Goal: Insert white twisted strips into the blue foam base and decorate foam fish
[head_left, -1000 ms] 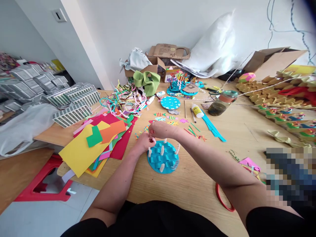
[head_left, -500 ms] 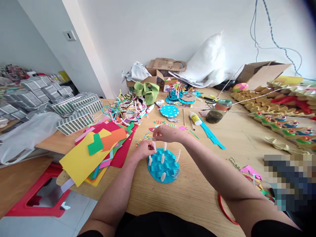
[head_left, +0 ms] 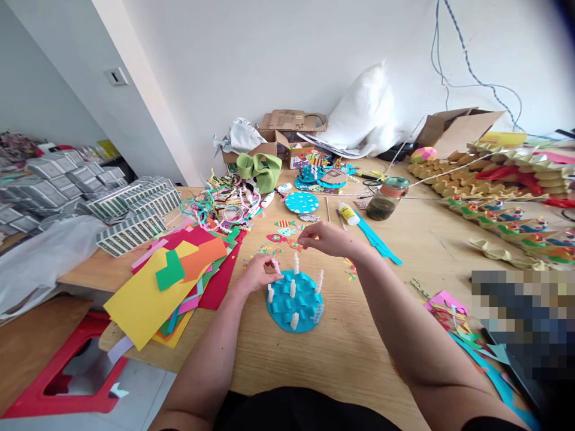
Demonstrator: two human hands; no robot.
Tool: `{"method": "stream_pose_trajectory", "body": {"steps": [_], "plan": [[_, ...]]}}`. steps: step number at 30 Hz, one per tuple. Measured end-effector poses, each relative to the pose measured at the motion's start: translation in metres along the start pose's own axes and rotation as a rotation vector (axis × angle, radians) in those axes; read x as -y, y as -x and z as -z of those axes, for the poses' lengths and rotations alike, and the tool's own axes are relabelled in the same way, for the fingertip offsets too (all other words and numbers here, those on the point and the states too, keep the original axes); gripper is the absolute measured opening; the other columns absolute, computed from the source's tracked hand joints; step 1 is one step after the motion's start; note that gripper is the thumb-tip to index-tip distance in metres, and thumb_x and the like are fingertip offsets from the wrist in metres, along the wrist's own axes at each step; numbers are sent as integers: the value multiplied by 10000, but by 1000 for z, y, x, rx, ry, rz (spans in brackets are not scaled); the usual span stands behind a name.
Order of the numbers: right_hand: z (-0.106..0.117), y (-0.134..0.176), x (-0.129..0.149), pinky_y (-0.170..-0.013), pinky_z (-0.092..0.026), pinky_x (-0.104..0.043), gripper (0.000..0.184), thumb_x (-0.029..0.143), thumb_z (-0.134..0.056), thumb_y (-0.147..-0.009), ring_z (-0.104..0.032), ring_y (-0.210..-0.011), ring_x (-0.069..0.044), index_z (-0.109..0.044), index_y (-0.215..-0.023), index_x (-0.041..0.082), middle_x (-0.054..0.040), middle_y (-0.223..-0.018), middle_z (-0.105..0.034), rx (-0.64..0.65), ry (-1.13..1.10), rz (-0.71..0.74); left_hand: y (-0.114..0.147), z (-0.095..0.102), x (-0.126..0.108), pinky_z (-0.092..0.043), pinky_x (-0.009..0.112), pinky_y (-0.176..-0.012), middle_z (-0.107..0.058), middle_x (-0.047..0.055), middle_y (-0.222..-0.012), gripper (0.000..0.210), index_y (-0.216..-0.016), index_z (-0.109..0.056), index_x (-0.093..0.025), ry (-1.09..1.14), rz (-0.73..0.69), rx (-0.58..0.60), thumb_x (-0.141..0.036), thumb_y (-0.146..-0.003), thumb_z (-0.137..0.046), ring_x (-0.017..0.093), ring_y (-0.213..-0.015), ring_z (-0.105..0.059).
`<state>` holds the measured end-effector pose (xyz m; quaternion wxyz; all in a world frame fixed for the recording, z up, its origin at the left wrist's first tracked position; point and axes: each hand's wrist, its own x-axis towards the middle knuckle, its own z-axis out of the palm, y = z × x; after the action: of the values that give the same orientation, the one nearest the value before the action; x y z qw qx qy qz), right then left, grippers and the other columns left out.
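Observation:
In front of me on the table lies a blue disc covered with rows of raised blue paper loops. Several white twisted sticks stand up from it. At its far left edge, my left hand has thumb and fingers closed around another white twisted stick. My right hand is raised beyond the disc's far side, palm down, its fingertips pinched together. Whatever they may hold is hidden. Below and beyond those fingertips, an orange paper fish lies near other patterned fish.
Coloured paper sheets spread to the left, near small paper scraps. Farther back are a glue bottle, blue strips, a glass jar and a spotted blue disc. Egg trays occupy the right.
My right hand has moved away from the stick at the left edge, to the right. My left hand stays at that stick. The whole view has shifted slightly.

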<state>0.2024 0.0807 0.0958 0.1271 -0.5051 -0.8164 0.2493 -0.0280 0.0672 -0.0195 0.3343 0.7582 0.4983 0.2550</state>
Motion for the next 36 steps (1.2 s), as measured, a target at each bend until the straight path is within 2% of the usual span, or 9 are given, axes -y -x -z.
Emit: {"method": "stream_pose_trajectory", "body": {"steps": [7,14,17,20,23,26,32,34,36], "plan": [[-14,5,-12,-591,-392,-223,288,394,-524,-823,-602,-696,-140,-721,-866,187,-22,-791,-713,12,-60,-75,0,-4,6,-493,302,-806,-691,79,-997,345,-969,-677,-161,141,22,62,-289,-654,-740,198,-912,-625],[-18,19,-24,-632,-425,-233,256,337,-528,-817,-606,-703,-145,-710,-830,157,-40,-783,-710,-93,-108,-91,0,-3,4,-497,302,-794,-700,93,-1009,404,-1005,-663,-152,231,22,94,-346,-657,-734,195,-881,-639],[-20,29,-28,-624,-431,-236,255,317,-502,-832,-607,-699,-146,-693,-815,149,-52,-791,-711,-124,-147,-132,0,1,6,-484,299,-792,-700,90,-1036,407,-1054,-653,-154,238,17,132,-313,-683,-705,186,-872,-632],[-24,35,-33,-595,-434,-238,266,318,-477,-845,-608,-677,-145,-682,-836,148,-58,-803,-714,-120,-174,-169,2,6,7,-473,294,-795,-675,104,-1109,460,-1141,-615,-157,355,0,193,-222,-689,-669,183,-903,-631],[-29,34,-38,-615,-448,-235,247,303,-489,-834,-625,-701,-149,-684,-839,150,-54,-808,-717,-113,-181,-145,5,11,6,-464,293,-801,-643,116,-1168,540,-1203,-575,-172,500,-21,234,-153,-668,-647,189,-940,-631],[-31,29,-38,-639,-461,-233,234,305,-518,-823,-636,-732,-152,-691,-853,150,-46,-817,-721,-88,-198,-132,8,15,1,-454,296,-816,-627,115,-1186,553,-1224,-560,-186,571,-36,243,-154,-678,-646,191,-960,-622],[-32,16,-23,-678,-476,-245,275,346,-655,-758,-647,-816,-181,-709,-953,159,-55,-903,-730,-55,-251,-94,11,14,-3,-427,361,-899,-613,132,-1195,521,-1226,-560,-167,677,-32,200,-322,-742,-672,230,-1004,-603],[-34,11,-20,-702,-483,-253,319,339,-684,-738,-649,-829,-187,-701,-1001,159,-64,-929,-728,-52,-275,-72,9,11,-1,-399,381,-937,-626,142,-1176,498,-1198,-583,-147,741,-29,153,-443,-798,-598,258,-1077,-569],[-38,7,-21,-712,-486,-260,318,339,-661,-763,-650,-834,-188,-696,-1025,164,-67,-954,-724,-38,-304,-31,6,9,0,-372,386,-958,-649,154,-1136,595,-1172,-603,-121,831,2,112,-587,-853,-415,270,-1123,-542]]}}
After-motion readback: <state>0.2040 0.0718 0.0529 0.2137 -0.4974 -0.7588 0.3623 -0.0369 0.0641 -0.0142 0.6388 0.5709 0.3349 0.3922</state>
